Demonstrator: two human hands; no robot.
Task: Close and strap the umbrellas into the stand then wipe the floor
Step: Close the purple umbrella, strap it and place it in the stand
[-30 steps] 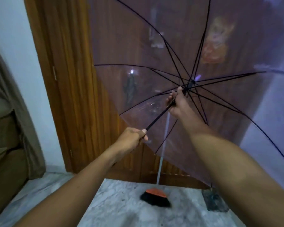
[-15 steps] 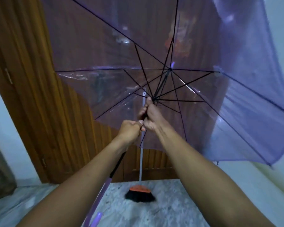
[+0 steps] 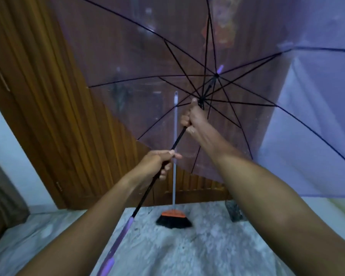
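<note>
A see-through purple umbrella [image 3: 299, 120] is held open in front of me, its black ribs spread wide. My left hand [image 3: 157, 163] grips the black shaft low down. Below that hand the shaft runs down to a purple handle [image 3: 116, 246]. My right hand [image 3: 193, 118] is closed on the shaft higher up, just under the runner where the ribs meet. The canopy fills the upper right of the view and hides part of the door behind it. No umbrella stand shows.
A wooden door [image 3: 54, 108] stands straight ahead. A broom with an orange head and black bristles [image 3: 173, 219] leans against it on the marble floor [image 3: 187, 253]. A small dark object [image 3: 234, 213] sits by the door's right foot. A brown curtain [image 3: 2, 200] hangs at left.
My hands, close together half a second ago, have moved apart along the shaft; the right is back up by the runner. The canopy has spread wider and swung right.
</note>
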